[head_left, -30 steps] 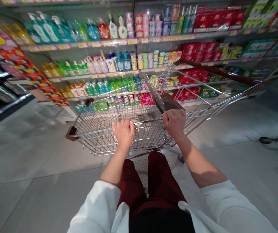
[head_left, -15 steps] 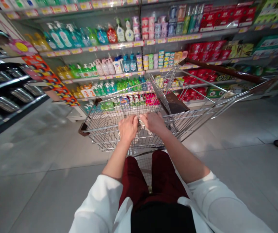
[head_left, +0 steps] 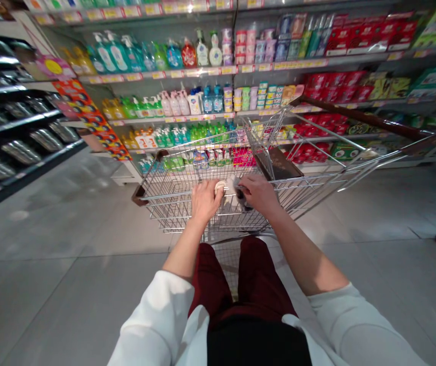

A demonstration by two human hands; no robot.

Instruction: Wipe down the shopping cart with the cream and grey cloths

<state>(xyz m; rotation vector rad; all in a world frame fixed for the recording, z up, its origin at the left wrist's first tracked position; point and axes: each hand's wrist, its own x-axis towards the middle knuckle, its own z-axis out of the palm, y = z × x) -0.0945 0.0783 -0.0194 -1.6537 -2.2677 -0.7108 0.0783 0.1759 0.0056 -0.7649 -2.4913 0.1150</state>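
Head view: above the wire shopping cart (head_left: 172, 195), the left hand (head_left: 206, 201) and right hand (head_left: 259, 194) meet at a small crumpled pale bundle (head_left: 228, 187), too blurred to identify. It lies crosswise between them, with no clear long axis, about equally near both hands. The left fingers (head_left: 211, 189) curl against one end, seeming to pinch it; the right fingers (head_left: 246, 187) bend over its darker other end.

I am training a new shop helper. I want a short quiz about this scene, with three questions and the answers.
1. True or false: the left hand and the right hand are both over the wire shopping cart.
2. What covers the floor? A) carpet B) pale tiles C) bare wood
3. Fill the gap: the dark item is at the ____ hand.

Key: 1. True 2. B 3. right
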